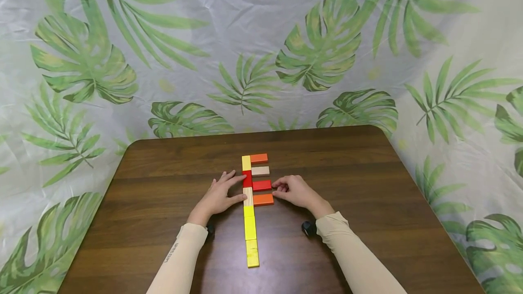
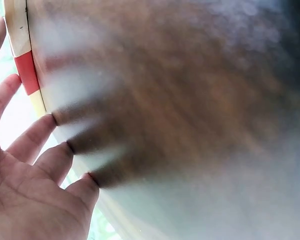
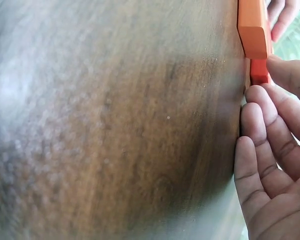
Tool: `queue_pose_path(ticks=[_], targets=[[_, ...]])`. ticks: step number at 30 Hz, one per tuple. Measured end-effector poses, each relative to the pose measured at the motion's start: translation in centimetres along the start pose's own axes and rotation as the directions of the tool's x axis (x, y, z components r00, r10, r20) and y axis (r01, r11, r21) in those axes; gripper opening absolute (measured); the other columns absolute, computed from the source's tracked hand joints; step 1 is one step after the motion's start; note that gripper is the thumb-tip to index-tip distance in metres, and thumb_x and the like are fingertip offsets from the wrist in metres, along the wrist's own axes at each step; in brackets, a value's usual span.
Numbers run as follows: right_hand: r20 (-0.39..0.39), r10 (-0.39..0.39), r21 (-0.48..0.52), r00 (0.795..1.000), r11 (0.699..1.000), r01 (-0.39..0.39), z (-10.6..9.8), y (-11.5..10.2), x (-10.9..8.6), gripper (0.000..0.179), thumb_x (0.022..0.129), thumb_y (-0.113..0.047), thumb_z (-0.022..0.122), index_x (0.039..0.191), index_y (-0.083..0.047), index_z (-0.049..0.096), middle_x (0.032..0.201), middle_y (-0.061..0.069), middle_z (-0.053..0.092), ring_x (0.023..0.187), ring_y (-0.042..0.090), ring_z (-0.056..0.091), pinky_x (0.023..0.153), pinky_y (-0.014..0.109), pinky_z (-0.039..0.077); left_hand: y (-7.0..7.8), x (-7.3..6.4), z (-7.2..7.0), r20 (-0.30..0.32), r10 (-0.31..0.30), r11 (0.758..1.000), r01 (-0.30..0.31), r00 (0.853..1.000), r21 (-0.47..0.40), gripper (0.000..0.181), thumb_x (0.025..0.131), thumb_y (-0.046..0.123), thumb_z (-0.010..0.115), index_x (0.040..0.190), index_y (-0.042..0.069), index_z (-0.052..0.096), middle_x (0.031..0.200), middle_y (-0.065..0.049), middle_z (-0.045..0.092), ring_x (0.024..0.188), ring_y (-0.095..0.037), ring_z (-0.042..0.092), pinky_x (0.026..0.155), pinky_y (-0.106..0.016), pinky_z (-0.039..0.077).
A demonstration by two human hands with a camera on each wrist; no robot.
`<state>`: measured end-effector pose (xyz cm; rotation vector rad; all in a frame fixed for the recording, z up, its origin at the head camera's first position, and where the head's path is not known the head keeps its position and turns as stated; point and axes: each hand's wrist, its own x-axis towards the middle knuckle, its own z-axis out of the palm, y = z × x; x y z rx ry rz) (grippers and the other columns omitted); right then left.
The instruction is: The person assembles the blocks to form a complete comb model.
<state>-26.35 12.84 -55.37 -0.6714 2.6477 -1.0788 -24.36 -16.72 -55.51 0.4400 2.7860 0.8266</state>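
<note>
Flat wooden blocks form a column on the table. My left hand, its fingers spread, touches the column's red block with the index fingertip, and its thumb reaches the plain wood block. In the left wrist view, other fingertips rest on the tabletop. Right of the column, my right hand has loosely bent fingers at the outer ends of a red block and an orange block. Seen from the right wrist, the thumb is beside the orange block, and nothing is pinched.
Farther back, another orange block and a pale wood block also stick out rightward from the column. A light yellow block tops it; bright yellow blocks extend toward me. Behind the brown table hangs a leaf-patterned cloth.
</note>
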Motion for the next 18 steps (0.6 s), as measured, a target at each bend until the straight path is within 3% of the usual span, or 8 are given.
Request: queue_pose_path(ticks=[13,18], targets=[[0.015,-0.006,-0.002,1.0,1.0,0.006,0.05,0.01,-0.04,0.022,0.097,-0.019,0.081,0.113,-0.003,0.08,0.089,0.001,0.072,0.079,0.008,0.06,0.073,0.02,0.054,0.24,-0.17,-0.09,-0.009,0.004,1.0,-0.004,1.0,0.004,0.068,0.099,0.043,0.077,0.16,0.023,0.053,0.173,-0.019,0.037,0.165,-0.048,0.023,0.129,-0.075,0.016],[0.012,0.013,0.012,1.0,1.0,-0.014,-0.51,0.34,-0.36,0.024,0.098,-0.019,0.08,0.115,-0.004,0.08,0.091,0.0,0.074,0.081,0.008,0.062,0.075,0.021,0.055,0.0,-0.23,-0.01,-0.004,0.028,0.999,-0.028,1.0,-0.025,0.073,0.1,0.043,0.075,0.165,0.025,0.046,0.174,-0.019,0.035,0.164,-0.048,0.023,0.13,-0.074,0.016]])
